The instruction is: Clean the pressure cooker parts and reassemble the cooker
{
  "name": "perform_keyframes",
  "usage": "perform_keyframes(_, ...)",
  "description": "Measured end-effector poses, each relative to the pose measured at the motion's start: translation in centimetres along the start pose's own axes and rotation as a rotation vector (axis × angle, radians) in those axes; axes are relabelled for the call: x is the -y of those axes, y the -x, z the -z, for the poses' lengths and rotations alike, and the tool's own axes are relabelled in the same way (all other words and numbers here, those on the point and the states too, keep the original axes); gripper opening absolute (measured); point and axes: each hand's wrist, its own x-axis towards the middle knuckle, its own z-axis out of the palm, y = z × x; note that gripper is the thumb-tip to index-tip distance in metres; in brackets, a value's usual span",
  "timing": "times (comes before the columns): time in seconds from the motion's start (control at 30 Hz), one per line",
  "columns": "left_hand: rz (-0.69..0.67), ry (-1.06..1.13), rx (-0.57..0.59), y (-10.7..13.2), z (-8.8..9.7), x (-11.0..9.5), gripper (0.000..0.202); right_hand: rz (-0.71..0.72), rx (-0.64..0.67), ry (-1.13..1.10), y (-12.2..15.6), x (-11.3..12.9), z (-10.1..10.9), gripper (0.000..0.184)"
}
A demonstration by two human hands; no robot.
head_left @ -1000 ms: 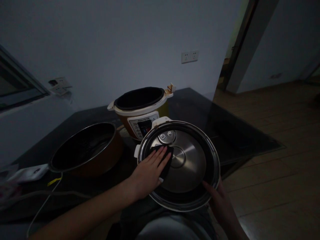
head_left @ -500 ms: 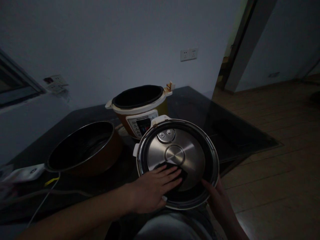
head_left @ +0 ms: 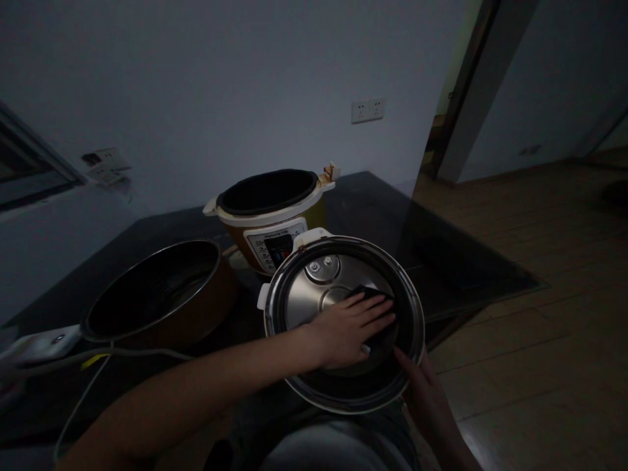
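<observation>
The round lid (head_left: 299, 297) of an electric pressure cooker is tilted with its shiny metal inside towards me. My left hand (head_left: 350, 327) lies over its lower right inner face, fingers extended, pressing a dark cloth (head_left: 366, 292) against the metal. Most of the cloth is hidden under the palm. A small pale bit shows by the thumb. At the lid's lower right rim, my right hand (head_left: 422, 386) grips the edge, its thumb on the inner side and the other fingers largely out of sight behind. Behind the lid stands the cooker body (head_left: 314, 216), open at the top.
A brown pan (head_left: 216, 301) with a pale handle (head_left: 46, 347) sits left on the dark table (head_left: 373, 209). A cable (head_left: 88, 392) with a yellow tag (head_left: 94, 360) runs near it. Wall sockets (head_left: 367, 111) are behind; tiled floor (head_left: 515, 340) lies right.
My left hand has slid right and slightly up across the lid's inside, taking the dark cloth along. My right hand keeps its grip on the rim. The view has shifted slightly.
</observation>
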Motion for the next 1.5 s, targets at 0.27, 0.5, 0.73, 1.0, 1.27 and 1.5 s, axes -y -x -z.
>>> perform_keyframes(0.27,0.206,-0.045,-0.028,-0.2,0.9,3.8,0.08,0.013,-0.01,-0.009,0.1,0.0,0.0,0.067)
perform_keyframes(0.5,0.115,-0.005,-0.007,0.3,0.9,2.3,0.079,0.022,0.034,-0.038,0.1,0.4,0.1,0.066)
perform_keyframes(0.73,-0.114,0.192,0.103,2.5,1.2,-1.1,0.064,0.004,-0.003,0.014,-0.2,0.0,0.3,0.068)
perform_keyframes(1.0,0.056,0.217,0.127,9.1,0.1,-1.1,0.069,0.01,0.024,0.004,0.0,0.5,-0.1,0.07)
perform_keyframes(1.27,0.472,-0.055,0.153,9.5,0.0,0.0,0.093,0.038,-0.01,0.073,0.7,0.8,0.0,0.067)
perform_keyframes(1.5,0.659,-0.159,-0.092,6.4,-0.6,0.7,0.088,0.028,-0.034,0.064,0.2,0.3,0.3,0.077)
